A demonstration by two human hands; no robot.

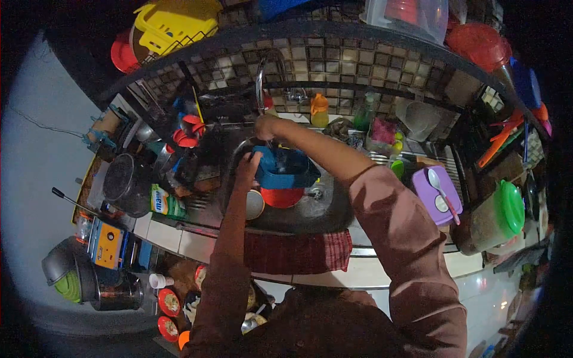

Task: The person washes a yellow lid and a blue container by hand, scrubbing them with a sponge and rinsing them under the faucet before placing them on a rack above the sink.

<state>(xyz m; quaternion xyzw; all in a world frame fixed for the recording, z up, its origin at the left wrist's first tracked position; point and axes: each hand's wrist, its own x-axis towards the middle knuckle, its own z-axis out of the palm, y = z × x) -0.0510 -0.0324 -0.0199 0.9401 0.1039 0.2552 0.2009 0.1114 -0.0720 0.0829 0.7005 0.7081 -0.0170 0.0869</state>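
A blue plastic container [288, 180] is held tilted over the sink [334, 212], and water runs into it. My left hand [250, 162] is closed on its left rim. Just above the container, below the curved tap [259, 89], my right hand [268, 127] is curled. Its fingers are mostly hidden, and what they hold, if anything, does not show. Under the container sits a red bowl [282, 198]. A small pale bowl [255, 204] is beside it, partly behind my left forearm.
Behind the sink stand an orange-topped bottle [319, 110] and a green bottle [364, 112]. A purple lid [439, 194] with a spoon lies at right, near a green-lidded container [507, 209]. Dishes crowd the left, beside a green-yellow packet [167, 203]. A red cloth [298, 253] hangs along the front edge.
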